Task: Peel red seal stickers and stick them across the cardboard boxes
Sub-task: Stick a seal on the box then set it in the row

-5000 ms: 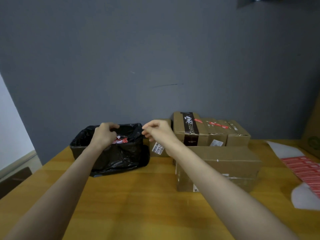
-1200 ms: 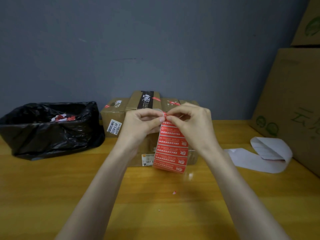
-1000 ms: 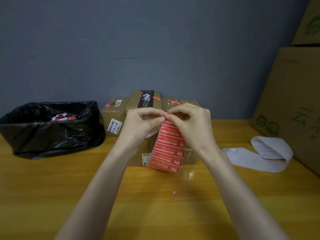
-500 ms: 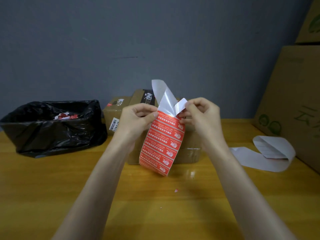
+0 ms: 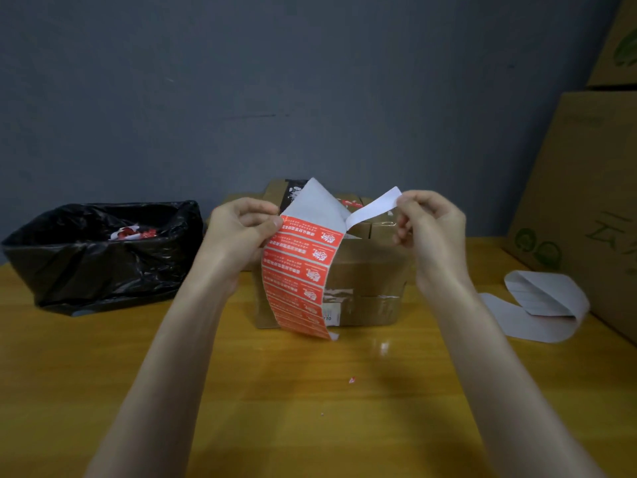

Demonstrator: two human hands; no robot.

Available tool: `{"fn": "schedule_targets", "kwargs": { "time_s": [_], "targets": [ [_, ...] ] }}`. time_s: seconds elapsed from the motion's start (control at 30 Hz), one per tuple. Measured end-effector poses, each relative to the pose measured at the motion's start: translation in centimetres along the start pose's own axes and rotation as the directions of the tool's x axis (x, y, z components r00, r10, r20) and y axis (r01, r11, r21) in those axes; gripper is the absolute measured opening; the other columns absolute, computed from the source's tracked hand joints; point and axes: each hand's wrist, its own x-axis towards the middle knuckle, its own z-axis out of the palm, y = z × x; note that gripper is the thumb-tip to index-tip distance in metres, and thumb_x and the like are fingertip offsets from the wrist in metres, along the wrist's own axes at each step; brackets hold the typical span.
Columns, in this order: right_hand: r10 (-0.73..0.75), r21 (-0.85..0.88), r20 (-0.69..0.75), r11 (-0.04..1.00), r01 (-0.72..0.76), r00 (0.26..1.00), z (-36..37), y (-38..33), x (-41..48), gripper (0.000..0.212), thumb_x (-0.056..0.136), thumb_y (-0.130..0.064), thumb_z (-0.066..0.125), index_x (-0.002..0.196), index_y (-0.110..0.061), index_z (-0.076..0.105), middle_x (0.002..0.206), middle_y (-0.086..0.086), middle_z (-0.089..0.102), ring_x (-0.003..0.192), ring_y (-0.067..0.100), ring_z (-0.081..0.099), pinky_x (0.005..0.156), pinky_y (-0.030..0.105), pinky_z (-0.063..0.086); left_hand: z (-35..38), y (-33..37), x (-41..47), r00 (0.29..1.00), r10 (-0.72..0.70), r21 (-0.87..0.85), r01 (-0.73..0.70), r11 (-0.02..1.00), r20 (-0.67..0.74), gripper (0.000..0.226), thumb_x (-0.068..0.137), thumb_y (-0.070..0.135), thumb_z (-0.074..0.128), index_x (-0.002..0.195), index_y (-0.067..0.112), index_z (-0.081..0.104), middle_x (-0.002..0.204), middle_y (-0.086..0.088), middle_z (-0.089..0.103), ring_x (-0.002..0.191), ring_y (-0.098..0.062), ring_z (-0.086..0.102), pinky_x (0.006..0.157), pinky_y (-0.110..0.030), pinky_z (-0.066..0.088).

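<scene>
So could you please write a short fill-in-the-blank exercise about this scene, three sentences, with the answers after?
1. The left hand pinches the sheet of ____ seal stickers.
2. The right hand pulls a strip whose visible side is ____.
3. The black bag sits on the wooden table, to the ____ of the cardboard boxes.

Answers: red; white; left
</scene>
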Motion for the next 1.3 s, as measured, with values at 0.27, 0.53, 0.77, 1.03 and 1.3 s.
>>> {"fn": "schedule_targets", "kwargs": {
  "time_s": [0.27,0.53,0.77,1.03,1.3],
  "targets": [
    [-0.025,0.086,0.048,0.996,0.021,0.999,-0.5,-0.6,0.0,0.011,0.09,-0.002,0.053,0.085,-0.006,0.062,0.063,0.003,0.063,0.051,0.011,0.054,0.048,0.018,0.044,-3.7,0.8,0.2,0.993,0.088,0.071,-0.082,0.994,-0.083,0.019,0.088,0.001,0.058,0.077,0.016,0.06,0.063,0.005,0.067,0.049,-0.002,0.061,0.049,-0.016,0.05],
    [-0.018,0.107,0.11,0.994,0.006,0.994,-0.6,-0.8,0.0,0.014,0.09,-0.001,0.052,0.097,0.002,0.064,0.078,0.008,0.068,0.069,0.012,0.068,0.066,0.021,0.055,-8.3,1.1,-0.1,0.958,0.121,0.44,0.005,0.898,-0.259,0.017,0.092,0.006,0.054,0.082,0.012,0.066,0.074,-0.007,0.06,0.065,-0.023,0.058,0.06,-0.026,0.052],
    [-0.033,-0.073,0.149,0.996,0.044,0.988,-1.0,-0.9,0.1,0.015,0.09,-0.016,0.059,0.079,-0.008,0.065,0.057,-0.004,0.063,0.055,0.005,0.06,0.055,0.017,0.047,-9.0,-1.2,0.9,0.971,-0.144,0.724,0.237,0.648,-0.189,0.031,0.092,0.003,0.049,0.068,0.018,0.062,0.084,-0.013,0.061,0.081,-0.03,0.057,0.078,-0.037,0.046],
    [-0.129,-0.531,0.401,0.774,0.345,0.907,-2.3,-1.0,1.3,0.026,0.079,-0.023,0.073,0.102,-0.022,0.062,0.074,-0.012,0.07,0.077,-0.003,0.06,0.073,0.018,0.042,-7.1,-1.0,1.1,0.992,0.01,0.809,0.1,0.58,-0.13,0.022,0.086,0.007,0.061,0.108,0.009,0.066,0.118,-0.013,0.061,0.112,-0.03,0.053,0.093,-0.034,0.039],
    [-0.206,-0.577,0.558,0.6,0.554,0.804,-3.1,-1.5,1.3,0.028,0.075,-0.024,0.076,0.098,-0.024,0.061,0.075,-0.023,0.061,0.081,-0.009,0.057,0.081,0.014,0.04,-2.0,-0.1,0.4,0.958,0.244,0.684,-0.277,0.675,0.147,0.02,0.091,0.015,0.058,0.109,0.011,0.065,0.099,0.004,0.061,0.095,-0.01,0.056,0.083,-0.02,0.038]
  ]
}}
